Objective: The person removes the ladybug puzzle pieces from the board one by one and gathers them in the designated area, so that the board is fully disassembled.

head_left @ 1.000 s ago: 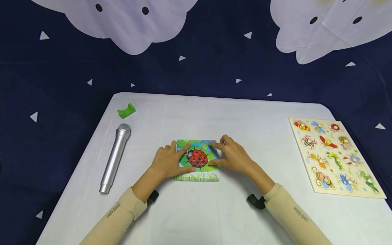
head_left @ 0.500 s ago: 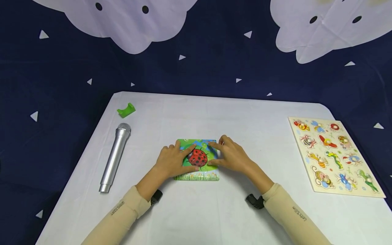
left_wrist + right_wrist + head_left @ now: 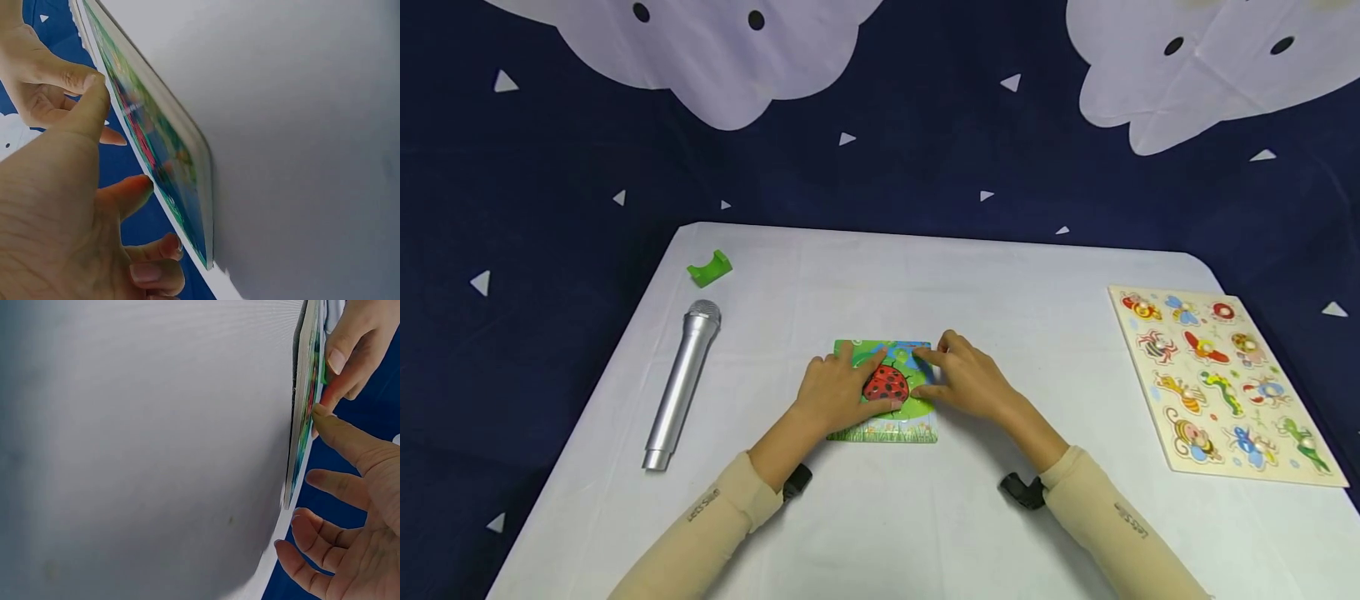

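Observation:
A flat ladybug puzzle (image 3: 887,431) lies on the white table in the head view, with a red spotted ladybug on a green and blue ground. My left hand (image 3: 835,390) reaches over its left part, thumb and index finger extended across the picture and covering some of the ladybug. From the right, my right hand (image 3: 973,379) has its thumb and index finger at the puzzle's right side. The left wrist view shows the puzzle (image 3: 156,125) edge-on, with a thick pale rim. In the right wrist view, the thumb tip (image 3: 322,411) appears to touch the picture surface.
A silver microphone (image 3: 681,387) lies to the left, below a small green curved piece (image 3: 710,269). At the right, a wooden insect peg puzzle (image 3: 1225,387) reaches the table's edge. Behind the table (image 3: 1000,292) hangs a dark blue cloth (image 3: 925,167) with clouds.
My left hand has slid rightward over the puzzle, covering more of the ladybug. The right hand stays nearly where it was, and the puzzle has not visibly shifted.

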{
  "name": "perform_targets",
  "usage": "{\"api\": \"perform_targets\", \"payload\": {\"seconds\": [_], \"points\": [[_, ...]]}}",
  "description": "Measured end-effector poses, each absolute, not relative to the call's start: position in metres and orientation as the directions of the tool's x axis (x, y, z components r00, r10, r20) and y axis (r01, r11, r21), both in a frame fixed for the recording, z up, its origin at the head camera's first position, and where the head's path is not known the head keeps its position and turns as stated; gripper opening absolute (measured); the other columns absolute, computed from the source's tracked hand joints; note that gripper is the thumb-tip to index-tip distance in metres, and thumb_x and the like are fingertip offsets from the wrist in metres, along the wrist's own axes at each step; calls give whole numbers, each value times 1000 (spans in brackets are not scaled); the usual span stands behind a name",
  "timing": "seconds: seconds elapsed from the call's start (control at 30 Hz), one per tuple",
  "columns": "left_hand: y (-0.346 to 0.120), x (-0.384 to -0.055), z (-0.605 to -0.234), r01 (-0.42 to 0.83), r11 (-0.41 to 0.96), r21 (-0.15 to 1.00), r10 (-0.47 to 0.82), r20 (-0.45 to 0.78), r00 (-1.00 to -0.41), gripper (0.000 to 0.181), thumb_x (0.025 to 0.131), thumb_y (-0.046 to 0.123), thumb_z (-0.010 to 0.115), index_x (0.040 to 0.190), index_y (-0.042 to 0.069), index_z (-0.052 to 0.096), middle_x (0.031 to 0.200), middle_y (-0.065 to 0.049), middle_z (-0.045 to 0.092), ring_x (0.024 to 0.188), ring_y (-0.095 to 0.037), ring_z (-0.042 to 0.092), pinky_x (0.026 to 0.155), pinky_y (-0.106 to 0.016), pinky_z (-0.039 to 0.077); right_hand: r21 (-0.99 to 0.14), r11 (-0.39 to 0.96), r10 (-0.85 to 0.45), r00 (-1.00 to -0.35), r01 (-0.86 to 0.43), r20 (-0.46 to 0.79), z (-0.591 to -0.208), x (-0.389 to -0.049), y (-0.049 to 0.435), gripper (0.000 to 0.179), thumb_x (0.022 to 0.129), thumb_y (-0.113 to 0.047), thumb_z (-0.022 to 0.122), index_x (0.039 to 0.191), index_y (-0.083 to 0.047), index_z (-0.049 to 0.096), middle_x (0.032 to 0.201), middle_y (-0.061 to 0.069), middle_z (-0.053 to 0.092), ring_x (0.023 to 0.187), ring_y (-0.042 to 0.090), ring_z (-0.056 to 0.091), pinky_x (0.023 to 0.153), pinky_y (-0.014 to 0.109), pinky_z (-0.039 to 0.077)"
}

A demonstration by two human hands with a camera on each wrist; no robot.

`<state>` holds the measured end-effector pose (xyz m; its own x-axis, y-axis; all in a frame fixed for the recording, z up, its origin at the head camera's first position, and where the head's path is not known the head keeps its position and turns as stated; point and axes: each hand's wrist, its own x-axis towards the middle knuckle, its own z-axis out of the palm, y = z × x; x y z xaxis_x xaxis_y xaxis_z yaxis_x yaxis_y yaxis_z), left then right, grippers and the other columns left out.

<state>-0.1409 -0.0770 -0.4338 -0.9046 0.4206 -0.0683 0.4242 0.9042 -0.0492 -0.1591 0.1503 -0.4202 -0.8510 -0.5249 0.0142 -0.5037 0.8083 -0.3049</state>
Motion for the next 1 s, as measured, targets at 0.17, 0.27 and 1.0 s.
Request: {"api": "perform_targets", "payload": {"seconds": [0.17, 0.27, 1.0], "points": [[-74, -141, -434, 410, 907, -92, 406, -59, -912, 90, 82, 86, 38, 154, 31, 37, 123, -20, 56, 64, -23, 57, 60, -32, 45, -304, 810, -525, -851, -501, 3, -421, -161, 149, 64, 82, -44, 79, 134, -10, 64, 104, 12, 53, 83, 19, 48, 63, 31, 46], [-73, -142, -435, 403, 911, -87, 399, -59, -915, 90, 83, 86, 38, 154, 31, 38, 124, -19, 56, 64, -22, 57, 60, -32, 45, -300, 813, -526, -851, -500, -7, -421, -162, 149, 65, 83, -44, 78, 135, -9, 63, 105, 12, 53, 84, 19, 49, 64, 32, 46], [-58, -143, -427, 356, 934, -13, 351, -134, -927, 87, 87, 77, 49, 152, 19, 42, 135, -24, 54, 49, -15, 45, 53, -30, 41, -299, 843, -475, -880, -447, -26, -421, -163, 147, 70, 81, -44, 80, 133, -2, 62, 103, 15, 56, 80, 19, 52, 60, 34, 51]]}}
